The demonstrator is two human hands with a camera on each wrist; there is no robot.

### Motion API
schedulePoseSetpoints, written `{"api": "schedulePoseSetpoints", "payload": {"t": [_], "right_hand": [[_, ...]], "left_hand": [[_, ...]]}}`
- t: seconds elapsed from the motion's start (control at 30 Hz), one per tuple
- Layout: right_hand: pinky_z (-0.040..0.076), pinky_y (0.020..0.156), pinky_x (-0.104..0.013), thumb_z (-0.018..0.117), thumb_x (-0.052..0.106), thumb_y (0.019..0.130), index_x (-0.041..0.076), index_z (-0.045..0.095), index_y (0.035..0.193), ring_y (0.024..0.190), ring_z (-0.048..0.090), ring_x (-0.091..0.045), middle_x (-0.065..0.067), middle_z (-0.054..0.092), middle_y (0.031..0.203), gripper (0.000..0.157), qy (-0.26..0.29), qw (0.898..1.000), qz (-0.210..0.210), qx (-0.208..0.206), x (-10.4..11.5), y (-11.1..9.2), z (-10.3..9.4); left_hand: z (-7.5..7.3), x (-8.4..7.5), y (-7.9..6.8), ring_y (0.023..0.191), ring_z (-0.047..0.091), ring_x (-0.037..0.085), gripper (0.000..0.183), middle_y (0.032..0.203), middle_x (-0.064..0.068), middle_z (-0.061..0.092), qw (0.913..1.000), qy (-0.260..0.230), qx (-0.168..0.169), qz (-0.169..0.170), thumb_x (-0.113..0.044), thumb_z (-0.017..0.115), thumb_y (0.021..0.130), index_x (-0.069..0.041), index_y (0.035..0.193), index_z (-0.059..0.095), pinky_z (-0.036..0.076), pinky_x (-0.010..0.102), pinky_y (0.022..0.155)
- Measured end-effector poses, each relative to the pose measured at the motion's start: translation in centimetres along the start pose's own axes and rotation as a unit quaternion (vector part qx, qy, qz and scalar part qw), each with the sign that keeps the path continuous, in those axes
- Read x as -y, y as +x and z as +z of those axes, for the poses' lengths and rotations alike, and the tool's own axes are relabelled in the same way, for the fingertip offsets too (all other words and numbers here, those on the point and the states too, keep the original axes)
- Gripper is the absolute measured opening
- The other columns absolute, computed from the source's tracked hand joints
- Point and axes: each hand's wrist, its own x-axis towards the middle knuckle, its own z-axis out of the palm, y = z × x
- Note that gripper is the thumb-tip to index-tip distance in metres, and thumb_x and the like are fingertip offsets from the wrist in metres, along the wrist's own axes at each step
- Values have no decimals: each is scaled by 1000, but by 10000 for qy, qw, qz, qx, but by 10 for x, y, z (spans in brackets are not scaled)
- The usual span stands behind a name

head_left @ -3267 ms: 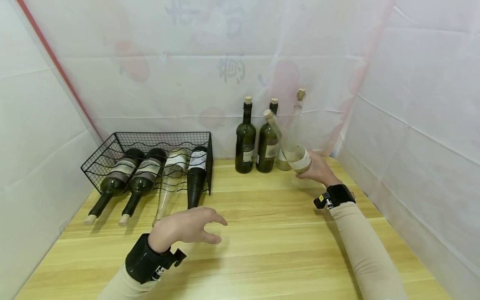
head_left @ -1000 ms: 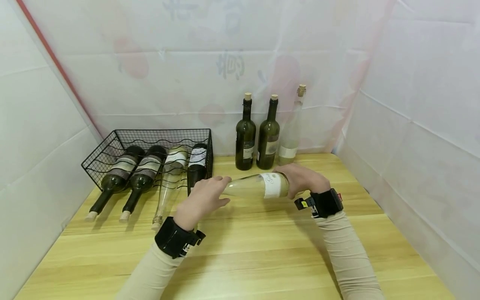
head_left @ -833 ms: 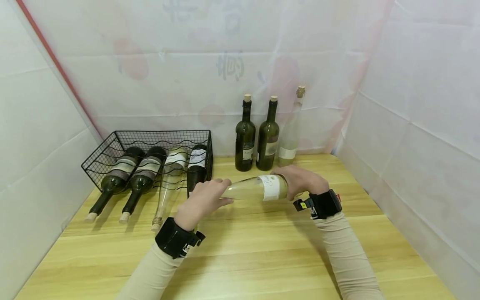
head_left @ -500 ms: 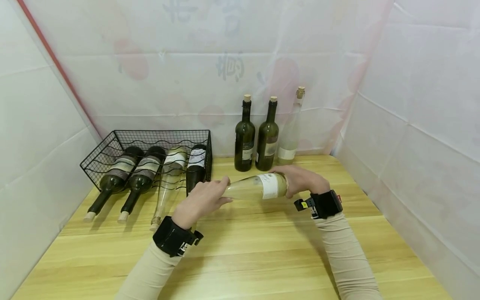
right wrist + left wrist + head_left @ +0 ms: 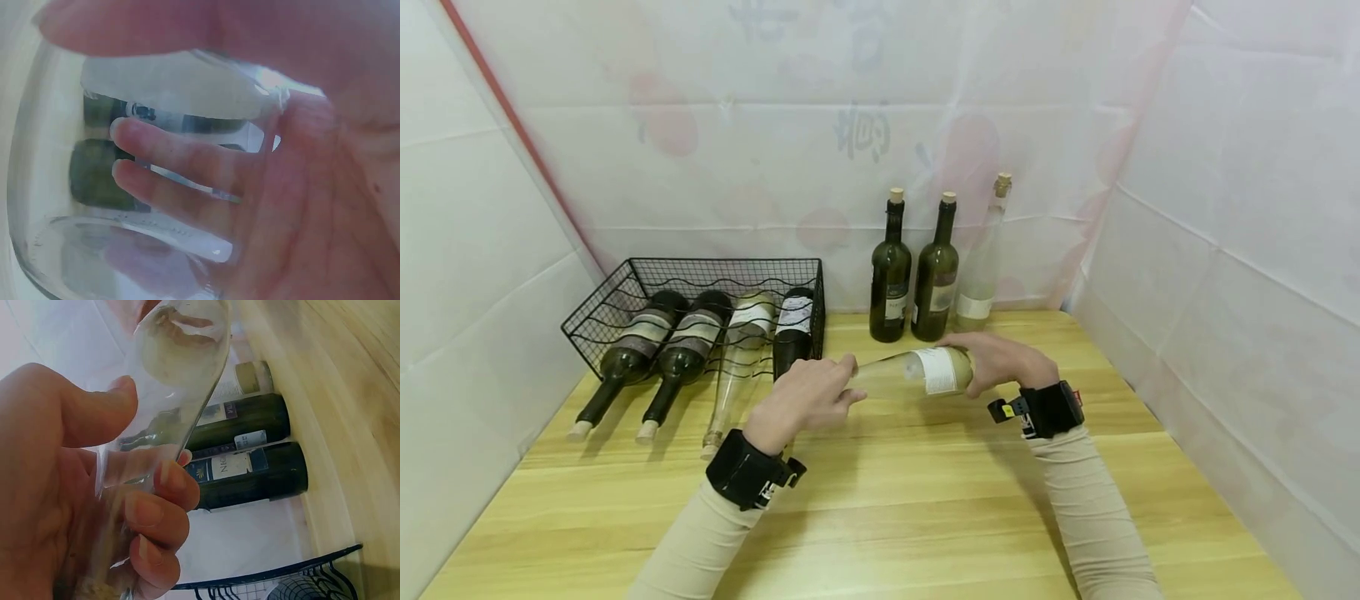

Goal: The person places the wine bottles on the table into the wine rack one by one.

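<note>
A clear glass wine bottle with a white label lies level between both hands above the table, its neck pointing left. My left hand grips the neck; in the left wrist view its fingers curl round the glass, with the cork low in the palm. The right hand holds the base end, thumb on one side and fingers on the other, seen through the glass in the right wrist view. To the left, a black wire wine rack holds several corked bottles lying down, necks toward me.
Behind the hands stand two dark green bottles and a tall clear bottle, upright and corked near the back wall sheet. The rack's right end is close to the left hand. White sheets also flank the wooden table.
The right hand has brought the clear bottle left and tipped it level; the left hand has moved up and taken its neck. In the last half second the bottle has turned, shifting its label.
</note>
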Motion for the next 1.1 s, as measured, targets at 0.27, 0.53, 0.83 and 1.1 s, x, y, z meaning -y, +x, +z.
{"api": "schedulePoseSetpoints", "payload": {"t": [0.27, 0.53, 0.83, 1.1], "right_hand": [[51, 81, -39, 92, 10, 65, 10, 55, 145, 102, 60, -27, -15, 64, 130, 89, 68, 9999, 104, -36, 3, -4, -2], [41, 113, -63, 95, 16, 69, 4, 41, 155, 138, 51, -45, -22, 50, 154, 101, 371, 9991, 80, -197, 0, -10, -9], [47, 108, -59, 92, 24, 75, -2, 18, 161, 131, 55, -48, -30, 54, 143, 117, 303, 9952, 910, -213, -9, -17, -12], [56, 97, -52, 87, 20, 82, -3, 49, 145, 120, 64, -48, -29, 64, 132, 77, 406, 9957, 794, 264, -14, -16, -11]], "left_hand": [[-1, 1, 0, 77, 70, 21, 41, 84, 1, 70, 9996, -125, 196, -143, -44, 55, 105, -8, 124, 65, 57, 39, 71], [-11, 10, -5, 92, 72, 24, 41, 102, 3, 73, 9982, -451, 300, -243, -42, 53, 107, -9, 126, 64, 58, 43, 79], [-30, 27, -16, 73, 59, 17, 31, 81, 0, 60, 9968, -617, 228, -459, -41, 53, 106, -11, 110, 64, 47, 35, 64], [-42, 49, -27, 66, 49, 16, 28, 79, 0, 55, 9914, -1075, 224, -717, -39, 51, 108, -13, 104, 63, 38, 31, 63]]}}
